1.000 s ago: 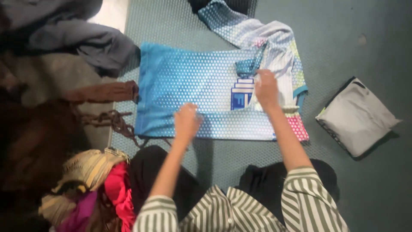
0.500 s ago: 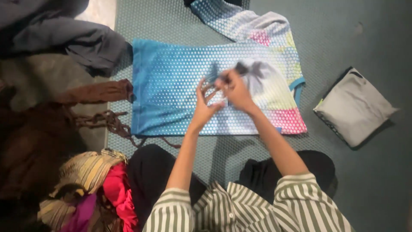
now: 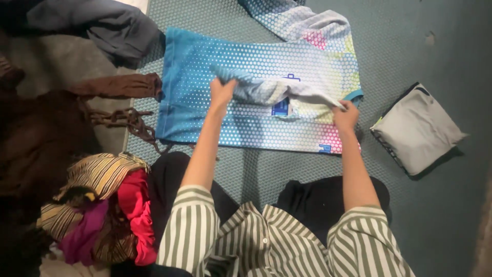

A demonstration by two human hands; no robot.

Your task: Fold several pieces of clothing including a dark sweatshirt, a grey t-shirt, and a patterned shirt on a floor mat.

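1. Pinching a fold of cloth, the left hand (image 3: 221,92) has its fingers closed on the blue dotted shirt (image 3: 205,77), near the shirt's middle.
2. At the shirt's collar end, the right hand (image 3: 345,114) grips the same raised fold, fingers curled shut around it.
3. Between the two sets of fingers the fold stretches as a lifted ridge; the remaining shirt lies flat on the teal mat (image 3: 410,46).
4. Beyond the right fingers, apart from them, lies a folded grey garment (image 3: 416,128).
5. Outside the left fingers sit a brown cloth (image 3: 118,85), a dark grey garment (image 3: 113,25) and a striped-and-red pile (image 3: 102,205).
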